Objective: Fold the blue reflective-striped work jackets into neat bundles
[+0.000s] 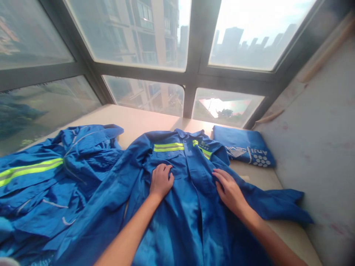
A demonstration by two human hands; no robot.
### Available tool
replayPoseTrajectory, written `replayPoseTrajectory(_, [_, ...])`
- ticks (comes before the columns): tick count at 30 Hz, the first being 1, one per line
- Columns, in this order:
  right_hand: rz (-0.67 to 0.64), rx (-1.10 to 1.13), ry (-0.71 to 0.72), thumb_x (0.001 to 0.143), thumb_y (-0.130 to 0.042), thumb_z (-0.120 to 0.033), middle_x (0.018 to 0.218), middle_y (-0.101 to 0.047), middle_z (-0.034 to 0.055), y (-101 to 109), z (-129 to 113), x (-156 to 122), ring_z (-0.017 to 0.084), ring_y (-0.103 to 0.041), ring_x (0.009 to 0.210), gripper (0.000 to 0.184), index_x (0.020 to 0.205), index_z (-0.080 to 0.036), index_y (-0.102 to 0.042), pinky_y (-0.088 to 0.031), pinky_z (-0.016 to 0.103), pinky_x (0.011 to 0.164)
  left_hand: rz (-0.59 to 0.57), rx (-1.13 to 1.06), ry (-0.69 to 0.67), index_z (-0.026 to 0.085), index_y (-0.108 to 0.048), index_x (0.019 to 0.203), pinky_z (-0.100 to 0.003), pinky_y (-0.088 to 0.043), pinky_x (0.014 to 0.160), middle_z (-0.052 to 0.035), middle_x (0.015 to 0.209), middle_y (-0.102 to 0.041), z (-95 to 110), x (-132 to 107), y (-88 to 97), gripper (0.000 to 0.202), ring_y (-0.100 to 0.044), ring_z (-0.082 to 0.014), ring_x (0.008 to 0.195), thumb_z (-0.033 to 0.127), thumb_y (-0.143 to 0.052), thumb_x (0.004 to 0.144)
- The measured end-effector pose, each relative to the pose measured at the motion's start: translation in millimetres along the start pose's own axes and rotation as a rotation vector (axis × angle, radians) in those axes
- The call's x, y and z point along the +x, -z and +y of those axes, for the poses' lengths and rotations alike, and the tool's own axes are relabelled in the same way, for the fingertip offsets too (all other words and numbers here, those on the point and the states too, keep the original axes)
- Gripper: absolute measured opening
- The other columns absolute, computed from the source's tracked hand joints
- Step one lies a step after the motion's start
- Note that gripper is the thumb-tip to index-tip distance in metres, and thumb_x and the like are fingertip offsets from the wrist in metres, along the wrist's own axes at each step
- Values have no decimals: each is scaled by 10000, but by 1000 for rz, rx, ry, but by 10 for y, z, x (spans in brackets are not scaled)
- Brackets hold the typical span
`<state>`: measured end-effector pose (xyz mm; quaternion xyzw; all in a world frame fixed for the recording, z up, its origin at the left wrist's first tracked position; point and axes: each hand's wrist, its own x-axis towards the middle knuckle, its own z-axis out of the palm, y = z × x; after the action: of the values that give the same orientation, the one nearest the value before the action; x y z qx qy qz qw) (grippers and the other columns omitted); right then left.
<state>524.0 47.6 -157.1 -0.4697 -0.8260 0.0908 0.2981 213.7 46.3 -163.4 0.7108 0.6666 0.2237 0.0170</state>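
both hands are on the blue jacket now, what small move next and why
I'd probably have the right hand smooth the blue jacket outward at the chest: the right-side stripe looks broken by a fold, while the left-side stripe runs straight. The left hand, resting on the front, could steady the cloth.

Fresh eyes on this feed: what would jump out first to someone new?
First, the blue shirt spread front-up in the middle, with bright yellow-green stripes across its chest and the left hand and right hand on its front. Next, a rumpled blue garment on the left, and a folded blue item with white lettering at the back right, near the wall.
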Motion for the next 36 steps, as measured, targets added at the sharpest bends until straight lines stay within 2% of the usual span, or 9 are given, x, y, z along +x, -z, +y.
replayPoseTrajectory(6, [107, 68, -255, 951, -495, -285, 1358, -593, 107, 191, -444, -1424, 265, -587, 1240, 354, 1286, -245, -600, -529, 478, 1031, -15, 13, -10, 187, -674, 1146, -379, -492, 921, -98, 1097, -653, 80, 123, 144, 271, -604, -245, 1058, 254, -544, 918])
replayPoseTrajectory(12, [219, -3, -468, 945, -509, -359, 1321, -603, 129, 343, -512, -2122, 314, -592, 1216, 428, 1352, -230, -526, -512, 552, 1017, -2, 9, -51, 160, -579, 1258, -450, -547, 897, -93, 1260, -597, 441, -10, 419, 395, -619, -246, 1074, 388, -614, 938])
replayPoseTrajectory(17, [128, 99, -457, 926, -539, -389, 1406, -539, 107, 523, -507, -2320, 293, -541, 1287, 539, 1440, -265, -432, -491, 498, 1055, 20, 52, -56, 169, -603, 1255, -486, -497, 986, -123, 1289, -603, 511, -548, 532, 356, -595, -270, 1152, 334, -596, 940])
replayPoseTrajectory(23, [-178, 204, -394, 835, -535, -235, 1567, -350, 81, 791, -481, -2531, 268, -365, 1437, 616, 1447, -259, -469, -338, 473, 1183, 209, 147, -106, 153, -633, 1223, -472, -479, 1006, -157, 1266, -640, 99, -1875, 741, 339, -591, -304, 1182, 296, -524, 937])
replayPoseTrajectory(25, [-201, 255, -371, 778, -498, -170, 1561, -364, 64, 839, -423, -2557, 257, -372, 1434, 641, 1412, -266, -518, -344, 464, 1182, 230, 174, -144, 185, -628, 1235, -467, -466, 1027, -139, 1276, -637, 7, -2309, 845, 341, -591, -301, 1188, 308, -564, 923])
replayPoseTrajectory(27, [-131, 295, -414, 747, -480, -163, 1508, -442, 69, 866, -364, -2532, 255, -462, 1369, 627, 1360, -260, -565, -429, 447, 1120, 202, 198, -169, 222, -613, 1262, -464, -450, 1053, -127, 1312, -614, -43, -2645, 917, 367, -578, -303, 1214, 303, -601, 904])
replayPoseTrajectory(30, [19, 351, -621, 774, -538, -275, 1338, -599, 108, 904, -321, -2408, 256, -639, 1133, 534, 1302, -224, -591, -576, 378, 894, 192, 208, -100, 217, -568, 1313, -452, -481, 1025, -154, 1312, -573, -89, -2938, 926, 434, -580, -307, 1197, 304, -620, 891])
replayPoseTrajectory(32, [53, 391, -760, 784, -597, -398, 1279, -644, 116, 952, -332, -2294, 250, -689, 1001, 580, 1331, -208, -559, -594, 343, 800, 209, 188, -4, 184, -517, 1358, -454, -503, 1000, -170, 1270, -562, -112, -3017, 875, 493, -588, -308, 1169, 301, -613, 888])
replayPoseTrajectory(36, [80, 427, -876, 814, -568, -557, 1233, -684, 94, 1037, -416, -2113, 276, -677, 1061, 626, 1342, -221, -568, -564, 366, 882, 177, 88, 138, 149, -416, 1438, -481, -479, 1048, -181, 1328, -539, -95, -3019, 710, 594, -542, -327, 1258, 281, -570, 880])
